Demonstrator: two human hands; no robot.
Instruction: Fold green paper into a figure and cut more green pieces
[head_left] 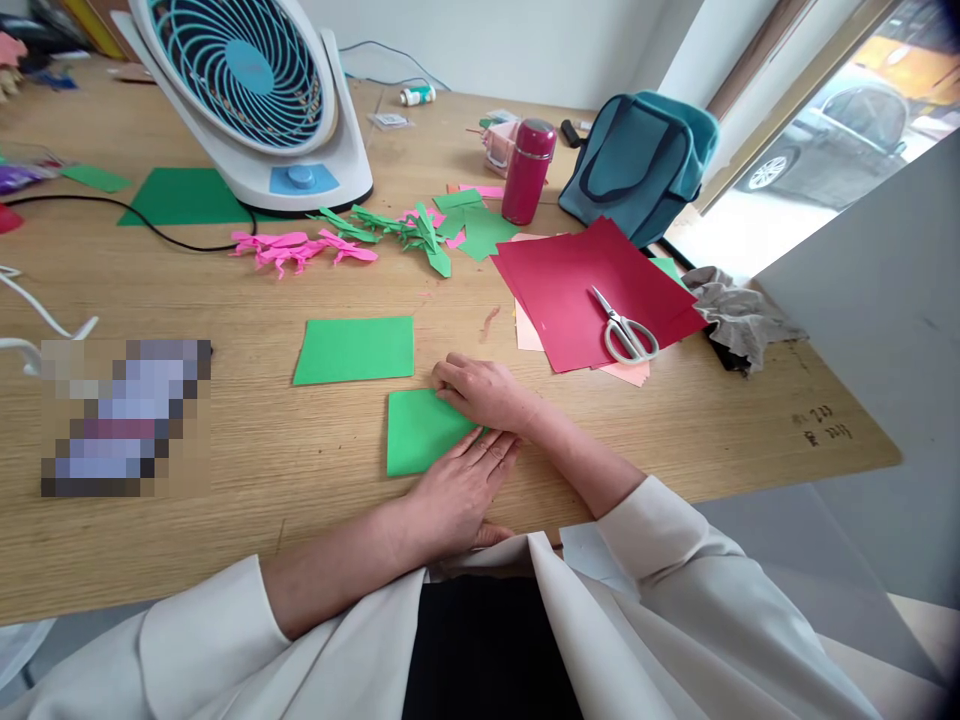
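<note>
A folded green paper (421,432) lies on the wooden table in front of me. My left hand (461,490) rests on its lower right part, fingers stretched out and the thumb toward the table edge. At its upper right edge, my right hand (484,390) presses down with curled fingers; its fingertips are partly hidden. The paper's right side is covered by both hands. Just beyond, to the upper left, lies another green paper rectangle (356,349).
White-handled scissors (628,338) lie on red paper sheets (559,290) to the right. Farther back are pink cutouts (289,250), green cutouts (420,235), a fan (300,180), a red bottle (528,172) and a teal bag (637,165). A pixelated object (131,415) sits left.
</note>
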